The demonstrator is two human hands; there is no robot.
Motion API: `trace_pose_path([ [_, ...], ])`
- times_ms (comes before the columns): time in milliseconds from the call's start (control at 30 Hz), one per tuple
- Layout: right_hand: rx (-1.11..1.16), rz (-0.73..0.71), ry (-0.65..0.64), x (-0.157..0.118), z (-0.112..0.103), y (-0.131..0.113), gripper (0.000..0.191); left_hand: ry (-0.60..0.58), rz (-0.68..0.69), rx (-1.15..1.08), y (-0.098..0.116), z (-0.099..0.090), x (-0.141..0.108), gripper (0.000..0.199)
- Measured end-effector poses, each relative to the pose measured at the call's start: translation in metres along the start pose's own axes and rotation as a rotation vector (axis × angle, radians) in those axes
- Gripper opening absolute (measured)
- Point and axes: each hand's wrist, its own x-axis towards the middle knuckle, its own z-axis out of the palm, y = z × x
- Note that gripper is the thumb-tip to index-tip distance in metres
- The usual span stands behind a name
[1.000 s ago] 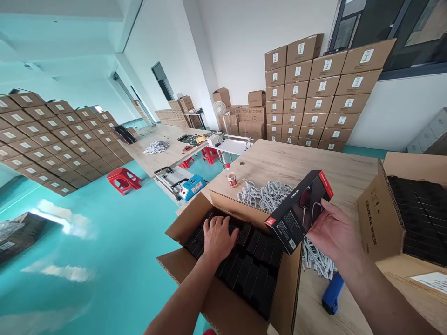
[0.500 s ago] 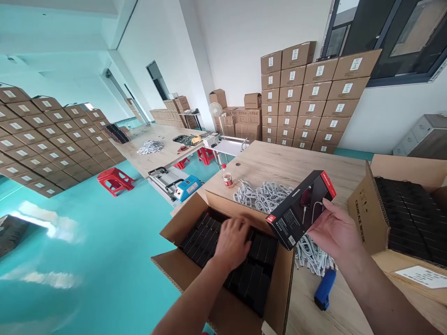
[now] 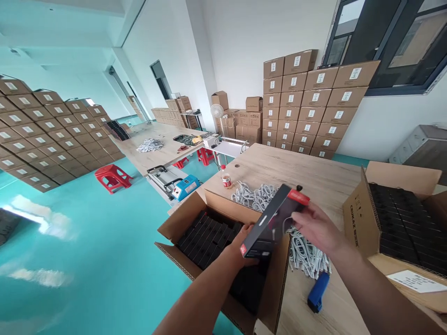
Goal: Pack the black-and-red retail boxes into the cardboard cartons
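Observation:
A black retail box (image 3: 268, 221) with red ends and a printed cable picture is tilted above the open carton (image 3: 279, 284). My right hand (image 3: 316, 228) grips its upper right end, thumb on the printed face. At the box's lower left end, my left hand (image 3: 240, 246) reaches over the carton, its fingers mostly hidden behind the box. Whether it touches that box or something below, I cannot tell. Rows of similar black boxes (image 3: 206, 239) fill the carton. White cables (image 3: 305, 253) lie in a heap beside it, near a blue handheld tool (image 3: 318, 292).
A second open carton (image 3: 359, 218) of black boxes stands at the right. A drink bottle (image 3: 226, 177) sits behind the cables. A blue machine (image 3: 186, 187), a red stool (image 3: 113, 177) and stacked cartons (image 3: 307, 107) are further off.
The retail box has moved left and down in my right hand and turned, showing its narrow side more. My left hand has shifted slightly toward its lower end.

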Motion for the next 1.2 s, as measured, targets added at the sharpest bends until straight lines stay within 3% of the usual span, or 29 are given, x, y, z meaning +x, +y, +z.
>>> trace_pose_path([
  [100, -0.284, 0.078, -0.246, 0.012, -0.008, -0.021, 0.042, -0.039, 0.019, 0.062, -0.009, -0.006, -0.003, 0.067],
  [233, -0.613, 0.13, -0.566, 0.027, -0.006, -0.055, 0.028, -0.055, 0.015, 0.084, -0.015, -0.007, -0.005, 0.067],
  [367, -0.925, 0.184, -0.734, 0.04, 0.01, -0.052, 0.027, -0.04, 0.015, 0.077, -0.015, -0.004, -0.006, 0.059],
  [567, -1.074, 0.189, -0.751, 0.053, 0.028, -0.027, 0.027, -0.043, 0.005, 0.046, -0.014, -0.003, -0.01, 0.058],
  [800, -1.192, 0.161, -0.83, 0.053, 0.025, 0.003, 0.018, -0.014, -0.008, -0.022, -0.012, 0.002, -0.012, 0.061],
  [900, -1.344, 0.074, -0.816, 0.045, 0.025, 0.014, 0.032, 0.004, -0.022, -0.061, -0.01, -0.005, -0.018, 0.074],
  [1000, -1.429, 0.08, -0.766, 0.035, 0.029, 0.0, 0.048, 0.086, -0.084, -0.128, 0.0, -0.02, -0.042, 0.085],
  [1067, -1.499, 0.084, -0.72, 0.03, 0.035, -0.014, 0.04, 0.119, -0.174, -0.178, 0.011, -0.028, -0.065, 0.078],
  [1133, -1.56, 0.089, -0.735, 0.028, 0.043, -0.021, 0.029, 0.069, -0.259, -0.222, 0.024, -0.029, -0.089, 0.071],
  [1200, -1.645, 0.13, -0.811, 0.03, 0.052, -0.013, 0.027, -0.031, -0.286, -0.26, 0.035, -0.025, -0.109, 0.073],
])
